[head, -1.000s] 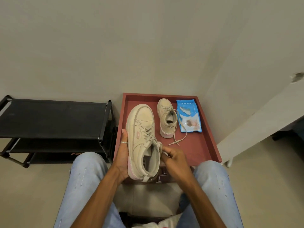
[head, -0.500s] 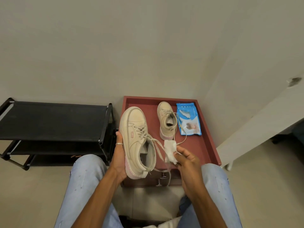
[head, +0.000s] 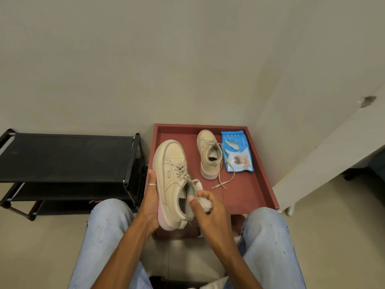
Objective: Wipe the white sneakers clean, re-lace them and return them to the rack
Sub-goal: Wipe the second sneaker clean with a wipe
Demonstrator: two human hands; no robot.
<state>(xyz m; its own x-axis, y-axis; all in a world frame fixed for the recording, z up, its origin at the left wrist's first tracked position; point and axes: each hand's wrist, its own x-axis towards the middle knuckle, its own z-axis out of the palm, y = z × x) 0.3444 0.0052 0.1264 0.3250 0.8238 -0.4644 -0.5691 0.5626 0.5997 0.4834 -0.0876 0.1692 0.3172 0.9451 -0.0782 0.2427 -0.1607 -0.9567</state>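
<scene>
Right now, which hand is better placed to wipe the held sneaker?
The right hand. It already grips the wipe and sits at the sneaker's collar. The left hand cradles the sneaker from its outer side, so it is probably best left as the support.

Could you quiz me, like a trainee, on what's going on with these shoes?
1. True or false: the second sneaker stands on the black rack.
2. Which hand grips the white wipe?
A. left hand
B. right hand
C. neither
3. Fill in: the blue wipes pack lies in the red ____.

Key:
1. False; it sits in the red tray, laces trailing loose.
2. B; the right hand presses the wipe by the held sneaker, while the left hand supports that shoe.
3. tray
</scene>
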